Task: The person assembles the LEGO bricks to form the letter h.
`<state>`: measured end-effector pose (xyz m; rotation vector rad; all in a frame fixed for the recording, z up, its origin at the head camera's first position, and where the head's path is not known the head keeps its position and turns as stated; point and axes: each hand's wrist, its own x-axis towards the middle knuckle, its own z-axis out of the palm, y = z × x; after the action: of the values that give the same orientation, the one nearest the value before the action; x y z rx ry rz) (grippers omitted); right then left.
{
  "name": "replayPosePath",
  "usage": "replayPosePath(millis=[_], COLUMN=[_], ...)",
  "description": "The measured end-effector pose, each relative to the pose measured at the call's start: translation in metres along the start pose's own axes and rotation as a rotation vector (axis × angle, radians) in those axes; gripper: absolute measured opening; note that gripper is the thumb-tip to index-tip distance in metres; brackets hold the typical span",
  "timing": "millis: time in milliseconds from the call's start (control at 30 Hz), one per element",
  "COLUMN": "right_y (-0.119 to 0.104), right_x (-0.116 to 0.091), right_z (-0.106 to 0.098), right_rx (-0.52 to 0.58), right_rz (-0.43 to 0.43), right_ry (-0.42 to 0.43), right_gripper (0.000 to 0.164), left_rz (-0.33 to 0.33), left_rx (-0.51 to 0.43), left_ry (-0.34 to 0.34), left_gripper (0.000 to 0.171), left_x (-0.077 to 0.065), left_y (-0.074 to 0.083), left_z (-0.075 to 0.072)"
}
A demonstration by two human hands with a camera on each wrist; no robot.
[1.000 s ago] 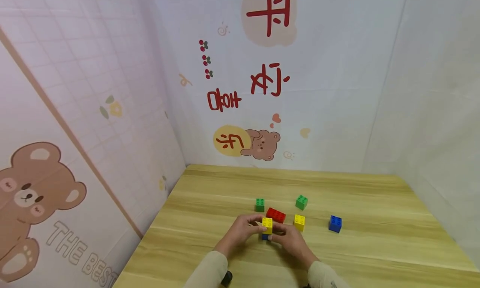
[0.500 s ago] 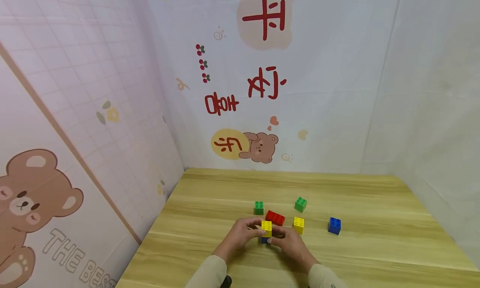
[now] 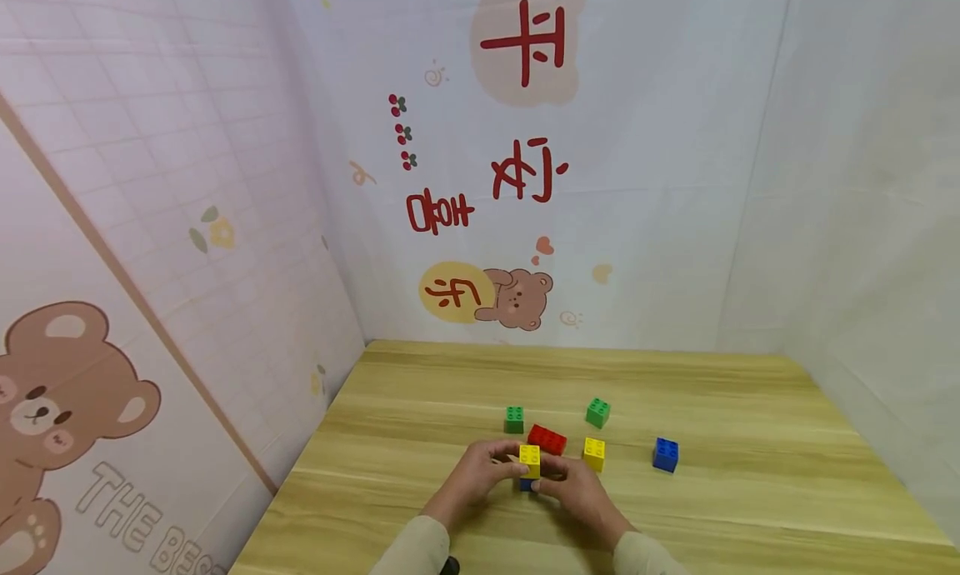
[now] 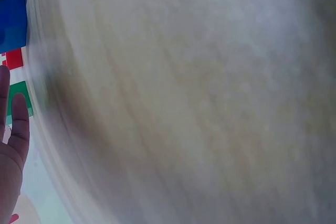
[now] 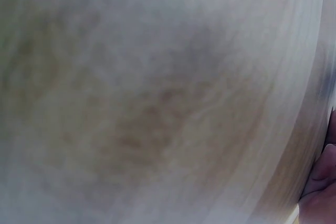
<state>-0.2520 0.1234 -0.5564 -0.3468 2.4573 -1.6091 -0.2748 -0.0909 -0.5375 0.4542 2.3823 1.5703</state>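
Your left hand [image 3: 480, 472] is curled in, pinching a yellow brick [image 3: 529, 460]; your right hand [image 3: 576, 485] is curled too, gripping the blue one [image 3: 527, 485] underneath. Red brick [image 3: 547, 439] sits just past both.

Left forearm [image 3: 416, 543] and right forearm [image 3: 643, 553], both in pale sleeves, converge from below. The left hand [image 3: 478, 473] and right hand [image 3: 577, 487] lie close together, palms turned inward, each in a pinching grip: thumbs [image 3: 510, 471] nearer the body, fingers [image 3: 501, 447] bent beyond. In the right-wrist view, only part of the hand shows, at the right margin.
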Motion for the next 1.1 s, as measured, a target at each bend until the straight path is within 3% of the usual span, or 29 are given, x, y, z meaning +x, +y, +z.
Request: replayPosePath(millis=[300,700,1100], right_y=[0.0009,-0.0023,-0.0037], right_x=[-0.0023,-0.0026,-0.0088], right_z=[0.0016,0.0003,-0.0022], right_rx=[-0.02,-0.01,0.012], right_rz=[0.037,-0.008,0.026], right_ry=[-0.014,0.0,0.006], right_gripper=[0.05,0.05,0.045], left_rz=[-0.009,-0.013,-0.028], left_rx=[0.01,0.037,0.06], left_ry=[-0.012,0.007,0.015], left_gripper=[0.02,0.024,0.027], left_x=[-0.0044,-0.0022,-0.0043], left_y=[-0.0003,0.0018,0.0059], left_z=[0.0006,-0.0011,0.0009])
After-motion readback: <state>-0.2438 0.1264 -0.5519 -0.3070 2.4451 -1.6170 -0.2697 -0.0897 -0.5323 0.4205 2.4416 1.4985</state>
